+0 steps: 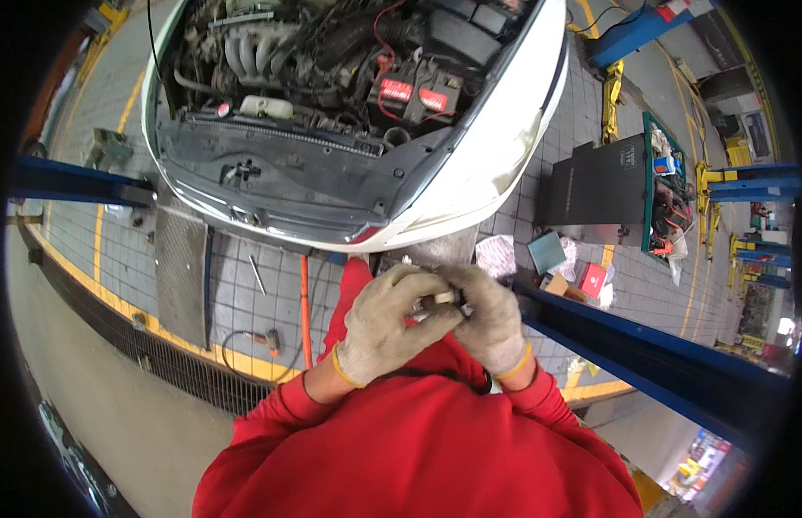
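My left hand (385, 321), in a dirty off-white work glove, is closed in front of my body. Against it presses my right hand (489, 321), gloved alike and closed too. Between the fingertips of both sits a small pale piece (444, 298) with something dark beside it; the gloves cover most of it, so its kind cannot be made out. Just beyond my hands is the front of a white car (470, 207) with its engine bay (280, 52) exposed. A battery (418, 91) with a red-and-white label sits in the bay.
A blue lift arm (642, 363) runs close by on my right; another blue arm (81, 181) is at left. A dark tool cart (595, 186) with a cluttered top stands right of the car. An orange bar (305, 302), a corded tool (270, 342) and a metal rod (257, 274) are on the left.
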`<state>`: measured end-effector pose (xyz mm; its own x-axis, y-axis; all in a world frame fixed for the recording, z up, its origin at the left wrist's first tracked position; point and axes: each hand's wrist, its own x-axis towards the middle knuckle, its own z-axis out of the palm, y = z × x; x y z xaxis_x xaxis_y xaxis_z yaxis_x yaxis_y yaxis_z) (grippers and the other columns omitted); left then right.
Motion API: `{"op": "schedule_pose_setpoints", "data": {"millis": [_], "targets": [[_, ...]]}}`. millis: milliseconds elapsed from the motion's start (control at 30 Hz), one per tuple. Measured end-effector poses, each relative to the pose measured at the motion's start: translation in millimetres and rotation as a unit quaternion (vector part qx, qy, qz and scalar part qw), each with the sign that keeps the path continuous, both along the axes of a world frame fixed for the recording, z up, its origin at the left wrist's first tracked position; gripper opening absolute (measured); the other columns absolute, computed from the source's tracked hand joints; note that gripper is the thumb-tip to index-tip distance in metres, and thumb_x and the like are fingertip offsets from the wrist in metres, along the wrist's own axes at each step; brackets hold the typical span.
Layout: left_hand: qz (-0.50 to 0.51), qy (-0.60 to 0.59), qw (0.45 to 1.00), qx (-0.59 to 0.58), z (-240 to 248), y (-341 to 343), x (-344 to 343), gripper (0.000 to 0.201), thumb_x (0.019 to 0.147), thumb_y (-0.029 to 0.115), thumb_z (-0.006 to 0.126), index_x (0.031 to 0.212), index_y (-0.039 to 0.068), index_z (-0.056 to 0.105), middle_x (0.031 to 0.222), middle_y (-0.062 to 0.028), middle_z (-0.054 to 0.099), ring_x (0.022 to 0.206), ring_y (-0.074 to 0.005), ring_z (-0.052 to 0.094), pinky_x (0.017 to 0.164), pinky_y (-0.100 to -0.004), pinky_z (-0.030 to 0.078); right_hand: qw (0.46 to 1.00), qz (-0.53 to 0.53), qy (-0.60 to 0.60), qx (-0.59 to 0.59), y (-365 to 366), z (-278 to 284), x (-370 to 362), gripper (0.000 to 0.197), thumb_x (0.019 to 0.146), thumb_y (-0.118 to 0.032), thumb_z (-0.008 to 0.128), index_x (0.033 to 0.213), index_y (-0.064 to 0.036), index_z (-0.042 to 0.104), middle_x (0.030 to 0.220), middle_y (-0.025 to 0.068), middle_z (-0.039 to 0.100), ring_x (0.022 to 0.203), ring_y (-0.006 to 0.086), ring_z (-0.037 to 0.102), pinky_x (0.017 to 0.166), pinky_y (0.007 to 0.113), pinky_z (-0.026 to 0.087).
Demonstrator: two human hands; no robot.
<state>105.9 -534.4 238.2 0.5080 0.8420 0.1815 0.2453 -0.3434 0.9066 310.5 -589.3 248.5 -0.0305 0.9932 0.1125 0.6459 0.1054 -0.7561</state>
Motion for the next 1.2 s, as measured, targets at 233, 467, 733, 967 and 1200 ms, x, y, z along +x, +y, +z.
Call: {"op": "schedule_pose_setpoints", "data": {"millis": [233, 467, 733, 967, 1200], "targets": [[0.039, -0.026, 0.988, -0.148, -48, 84, -25, 0.044, 0.098, 0.018, 0.09, 0.137, 0.006, 0.074, 0.123, -0.0144, 0.076, 0.1, -0.0298, 0.078, 0.087, -0.041, 0.064, 0.899, -0.265, 0.303, -0.17, 58, -21, 7, 0.03, 0.11, -0.003, 0.079, 0.136, 0.001, 0.065, 0.113, 0.0104, 0.08, 0.095, 0.0144, 0.078, 0.079, 0.028, 0.066], [0.013, 0.112, 0.986, -0.124, -133, 164, 18, 0.048, 0.104, 0.03, 0.081, 0.144, 0.005, 0.072, 0.135, -0.0232, 0.075, 0.124, -0.0428, 0.076, 0.105, -0.0509, 0.062, 0.793, -0.342, 0.478, -0.16, 111, -45, 39, 0.031, 0.113, -0.006, 0.073, 0.141, 0.0013, 0.06, 0.112, 0.0104, 0.075, 0.088, 0.0183, 0.078, 0.075, 0.032, 0.067], [0.025, 0.23, 0.972, -0.053, -192, 235, 98, 0.073, 0.099, 0.038, 0.085, 0.16, 0.005, 0.061, 0.156, -0.0267, 0.066, 0.144, -0.0488, 0.063, 0.122, -0.0576, 0.052, 0.715, -0.294, 0.589, -0.237, 145, -64, 100, 0.039, 0.113, -0.005, 0.073, 0.149, -0.0007, 0.059, 0.121, 0.0146, 0.073, 0.096, 0.0241, 0.075, 0.081, 0.039, 0.064], [0.067, 0.354, 0.927, -0.101, -204, 246, 150, 0.093, 0.09, 0.049, 0.093, 0.166, 0.01, 0.056, 0.161, -0.0237, 0.063, 0.151, -0.0456, 0.057, 0.131, -0.0596, 0.041, 0.684, -0.221, 0.618, -0.319, 193, -88, 186, 0.043, 0.113, -0.005, 0.071, 0.152, 0.0033, 0.056, 0.122, 0.0159, 0.073, 0.099, 0.0277, 0.078, 0.087, 0.043, 0.07], [0.068, 0.417, 0.895, -0.144, -199, 269, 175, 0.108, 0.08, 0.061, 0.097, 0.168, 0.013, 0.058, 0.161, -0.0239, 0.062, 0.155, -0.045, 0.055, 0.134, -0.0579, 0.04, 0.727, -0.199, 0.57, -0.328, 227, -92, 256, 0.037, 0.113, -0.008, 0.074, 0.147, -0.0004, 0.061, 0.12, 0.012, 0.073, 0.096, 0.0221, 0.074, 0.081, 0.036, 0.062]]}}
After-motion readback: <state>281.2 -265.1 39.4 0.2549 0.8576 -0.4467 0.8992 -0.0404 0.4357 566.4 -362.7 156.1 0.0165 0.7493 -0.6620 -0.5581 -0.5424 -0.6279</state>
